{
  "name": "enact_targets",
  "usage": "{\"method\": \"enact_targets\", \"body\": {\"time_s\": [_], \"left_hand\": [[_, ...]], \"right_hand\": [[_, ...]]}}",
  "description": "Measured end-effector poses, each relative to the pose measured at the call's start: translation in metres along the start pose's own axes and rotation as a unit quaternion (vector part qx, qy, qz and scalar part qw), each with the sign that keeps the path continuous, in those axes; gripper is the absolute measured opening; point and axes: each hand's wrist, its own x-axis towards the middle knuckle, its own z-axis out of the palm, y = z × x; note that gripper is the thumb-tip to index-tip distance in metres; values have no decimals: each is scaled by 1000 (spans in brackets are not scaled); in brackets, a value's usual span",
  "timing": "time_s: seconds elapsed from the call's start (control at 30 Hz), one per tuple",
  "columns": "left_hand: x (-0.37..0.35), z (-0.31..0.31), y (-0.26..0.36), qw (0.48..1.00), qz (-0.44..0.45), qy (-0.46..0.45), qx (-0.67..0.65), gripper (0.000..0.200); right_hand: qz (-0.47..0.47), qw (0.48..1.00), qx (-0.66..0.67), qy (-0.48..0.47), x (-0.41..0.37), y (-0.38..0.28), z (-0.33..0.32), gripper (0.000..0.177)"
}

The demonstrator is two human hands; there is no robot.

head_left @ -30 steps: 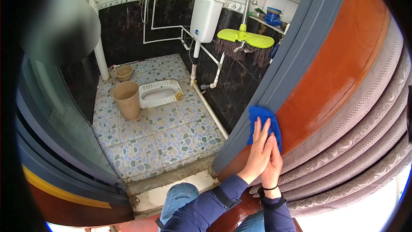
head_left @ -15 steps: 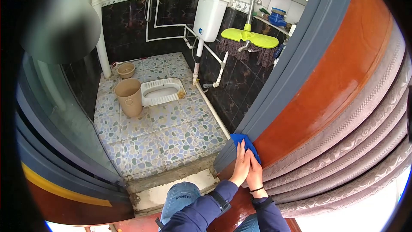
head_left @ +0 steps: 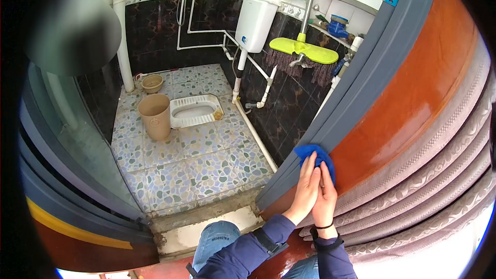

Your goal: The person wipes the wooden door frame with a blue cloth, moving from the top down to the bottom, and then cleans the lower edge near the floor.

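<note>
A blue cloth (head_left: 306, 151) lies against the grey door frame (head_left: 338, 119), wrapping toward the orange-brown wood panel (head_left: 398, 108) beside it. My left hand (head_left: 305, 191) holds the cloth to the frame, its fingers together and pointing upward. Close alongside, my right hand (head_left: 325, 201) is on the cloth too, with a thin black band at its wrist. Both hands nearly touch each other. The part of the cloth beneath the fingers is hidden.
Grey-pink quilted curtain fabric (head_left: 413, 191) bunches on the right. A raised sill (head_left: 206, 237) crosses the doorway. Inside are a tan bucket (head_left: 155, 119), a small basin (head_left: 152, 83), a squat toilet (head_left: 196, 110), a white cistern (head_left: 256, 25) and a lime-green brush head (head_left: 305, 50). A glass door (head_left: 77, 124) stands left.
Both hands and the blue cloth have slid up along the door frame and to the right. The view has shifted slightly.
</note>
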Motion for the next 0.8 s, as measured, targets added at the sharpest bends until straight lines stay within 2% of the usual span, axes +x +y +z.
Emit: {"method": "enact_targets", "body": {"time_s": [0.03,0.1,0.2,0.37,0.5,0.63,0.67,0.77,0.8], "left_hand": [[3,1,8,1000,4,1,9,49],[6,4,16,1000,11,1,27,49],[2,-1,-4,998,21,1,53,49],[-14,-13,-47,998,-11,25,61,48],[-37,-18,-102,994,-68,77,44,47],[-46,-23,-110,977,-184,108,-26,49],[-44,-23,-110,975,-188,111,-42,47],[-32,-25,-96,968,-199,119,-91,44],[-25,-24,-85,977,-166,115,-70,42]], "right_hand": [[13,1000,15,2,3,-8,-1,45],[-30,1000,-11,3,5,3,-1,44],[-48,998,-28,-3,-1,20,3,44],[10,1000,-3,-28,-20,56,14,42],[43,995,-44,-76,-36,88,18,41],[111,989,-26,-91,-44,101,19,43],[124,988,-17,-88,-44,100,20,44],[103,990,12,-91,-35,78,15,43],[43,995,-21,-84,-30,69,12,43]]}}
